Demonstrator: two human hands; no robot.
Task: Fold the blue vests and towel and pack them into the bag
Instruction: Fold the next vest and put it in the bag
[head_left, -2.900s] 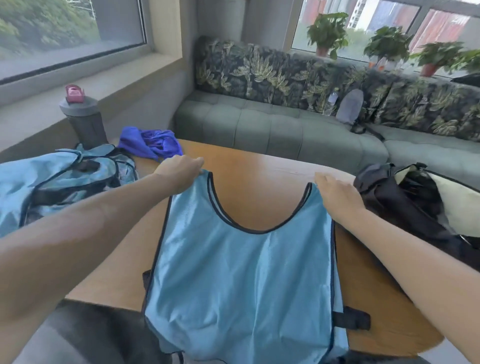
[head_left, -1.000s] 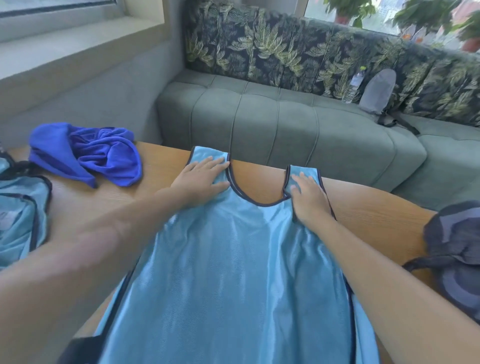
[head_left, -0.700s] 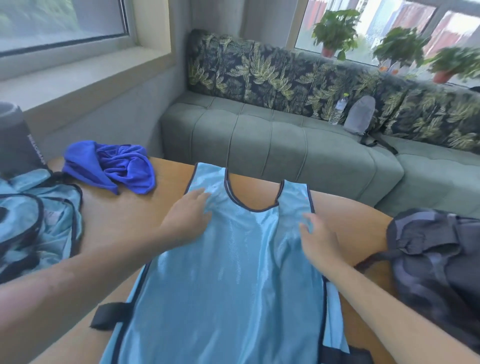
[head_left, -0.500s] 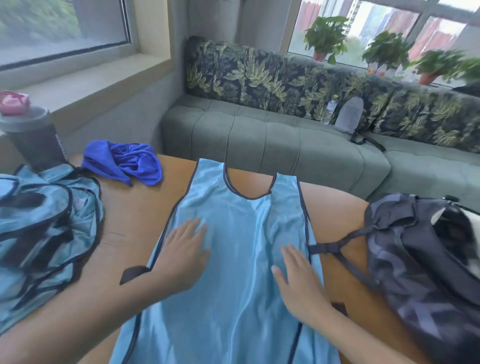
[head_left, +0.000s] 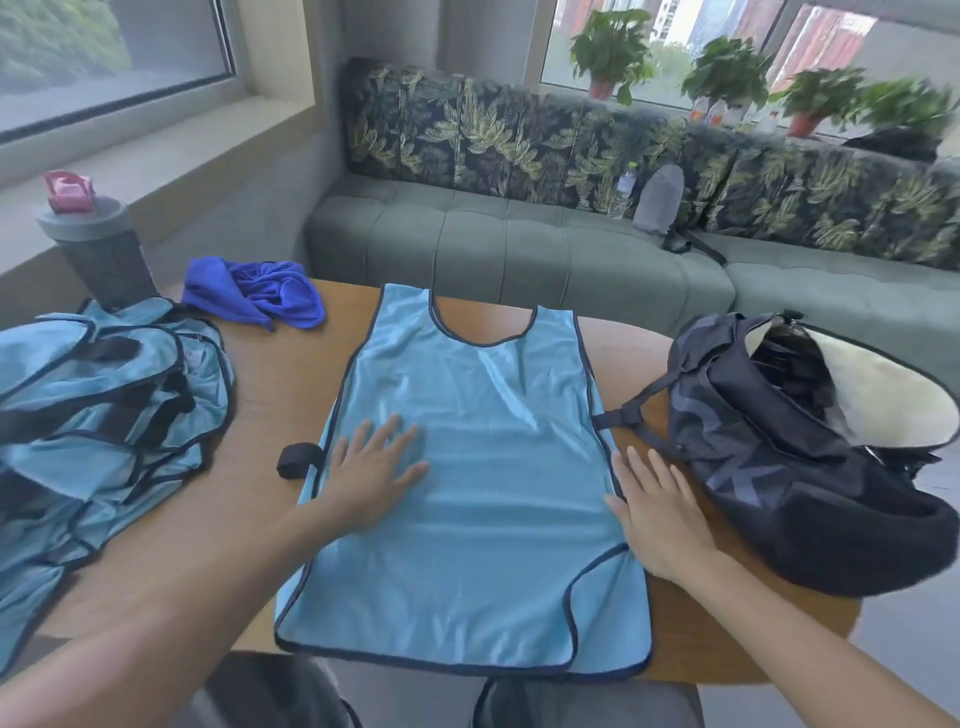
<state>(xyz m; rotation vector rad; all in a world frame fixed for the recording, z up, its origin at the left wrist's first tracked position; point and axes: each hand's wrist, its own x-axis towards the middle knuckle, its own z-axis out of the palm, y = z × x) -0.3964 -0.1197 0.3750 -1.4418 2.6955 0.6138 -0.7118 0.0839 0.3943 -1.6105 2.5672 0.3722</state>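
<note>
Both my hands flat, left hand (head_left: 375, 470) on vest (head_left: 467, 467), right hand (head_left: 657, 512) at its edge; thin, slippery, floppy, so I'd pinch the side hems.

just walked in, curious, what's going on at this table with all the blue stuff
A person is folding sports vests to pack. One light blue vest lies spread flat on the wooden table; the left hand rests flat on it, and the right hand lies open at its right edge. More vests sit heaped on the left, a crumpled blue towel lies behind, and the dark bag waits open on the right.
</note>
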